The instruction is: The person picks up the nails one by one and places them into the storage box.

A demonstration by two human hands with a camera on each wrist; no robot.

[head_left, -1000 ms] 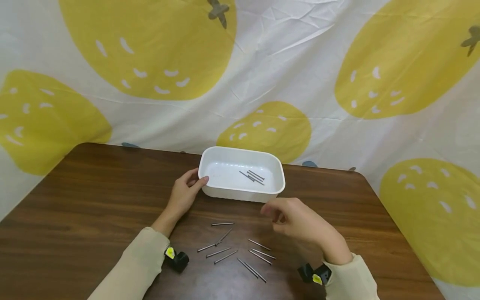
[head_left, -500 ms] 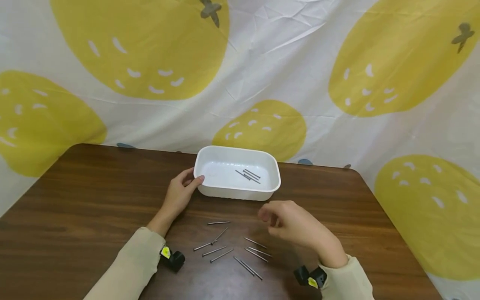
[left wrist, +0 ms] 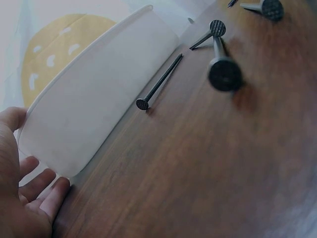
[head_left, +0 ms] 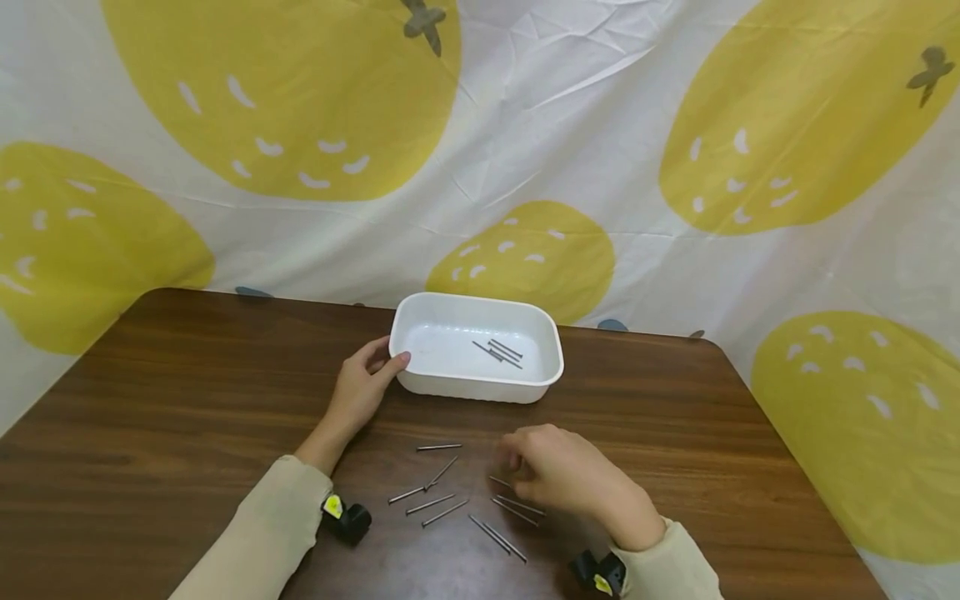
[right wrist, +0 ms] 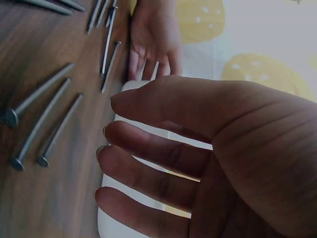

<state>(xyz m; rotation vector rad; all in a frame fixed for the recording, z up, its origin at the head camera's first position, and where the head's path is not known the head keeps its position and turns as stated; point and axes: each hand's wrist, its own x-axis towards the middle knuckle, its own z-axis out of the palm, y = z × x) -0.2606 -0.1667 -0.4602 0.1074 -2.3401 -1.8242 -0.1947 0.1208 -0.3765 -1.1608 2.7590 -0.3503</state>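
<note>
A white plastic box stands near the far side of the table, with several steel nails lying in its right half. My left hand holds the box's left end, thumb over the rim and fingers on the outside wall. Over the loose nails on the right hovers my right hand, fingers loosely bent. In the right wrist view nothing sits between its thumb and fingers, and the nails lie apart from the fingertips. One nail is partly hidden by this hand.
More loose nails lie in the middle of the brown wooden table, left of the right hand. A single nail lies close to the box's front wall. Behind the table hangs a white cloth with yellow fruit prints.
My right hand has moved down and to the left, from near the box's front right corner to over the right-hand nails. The left hand still holds the box.
</note>
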